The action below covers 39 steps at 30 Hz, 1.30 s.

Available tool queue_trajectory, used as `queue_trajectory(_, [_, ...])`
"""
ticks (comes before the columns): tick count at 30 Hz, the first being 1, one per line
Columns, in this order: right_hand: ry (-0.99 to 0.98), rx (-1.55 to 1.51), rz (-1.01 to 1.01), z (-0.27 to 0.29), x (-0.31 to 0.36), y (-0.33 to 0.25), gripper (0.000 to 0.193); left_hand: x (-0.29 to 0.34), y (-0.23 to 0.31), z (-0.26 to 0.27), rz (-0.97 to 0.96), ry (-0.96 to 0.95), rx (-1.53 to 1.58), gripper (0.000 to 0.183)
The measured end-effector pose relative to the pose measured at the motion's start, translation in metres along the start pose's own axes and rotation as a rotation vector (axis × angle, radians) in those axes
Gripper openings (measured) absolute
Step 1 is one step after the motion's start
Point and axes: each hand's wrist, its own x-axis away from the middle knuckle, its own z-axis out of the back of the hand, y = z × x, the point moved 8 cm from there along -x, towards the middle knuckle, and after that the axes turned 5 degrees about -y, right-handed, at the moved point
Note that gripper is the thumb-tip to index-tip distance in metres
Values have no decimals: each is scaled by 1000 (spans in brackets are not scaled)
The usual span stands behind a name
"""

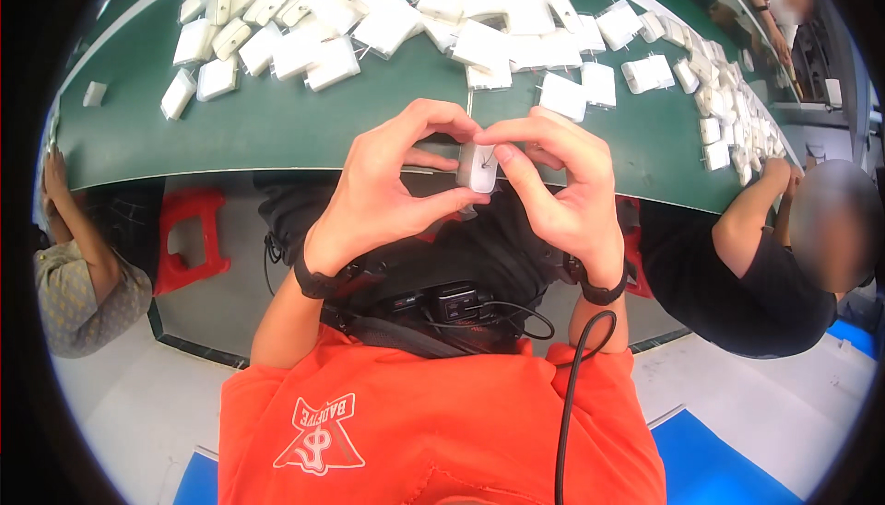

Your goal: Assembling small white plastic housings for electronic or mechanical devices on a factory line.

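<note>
Between my hands, at the near edge of the green table, is a small white power adapter [480,170]. One end of it, with a small dark mark, faces up toward me. My left hand [376,176] grips it from the left, thumb at its lower end and fingers at the upper end. The thumb and fingertips of my right hand [570,178] close on its upper right side. On the table beyond my hands lies a heap of similar white adapters [369,12], several with metal prongs showing.
More adapters [728,99] run along the table's [277,136] right side. A single small white piece [95,94] lies far left. People sit on both sides, one sleeve [765,293] close on the right. Red stools [189,240] stand below, and a black cable [573,394] hangs by my right arm.
</note>
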Motion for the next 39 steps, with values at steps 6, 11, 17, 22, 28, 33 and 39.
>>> queue_trajectory(6, [-35,34,30,-2,0,3,23,-1,1,1,7,-8,-18,63])
queue_trajectory(11, [-28,22,-29,1,1,3,26,-1,3,1,-7,-8,-49,63])
queue_trajectory(17, [-8,38,36,0,3,4,27,-2,4,1,5,34,4,58])
queue_trajectory(22, [19,35,4,3,6,7,15,-2,4,1,-26,-3,-37,61])
queue_trajectory(28, [24,11,-100,-1,2,15,14,-3,8,1,-71,-12,-50,59])
queue_trajectory(33, [12,-29,-182,3,4,19,16,-5,11,0,-104,-37,-68,55])
queue_trajectory(39, [127,-225,-177,12,10,24,11,-6,13,-1,-91,-36,-85,54])
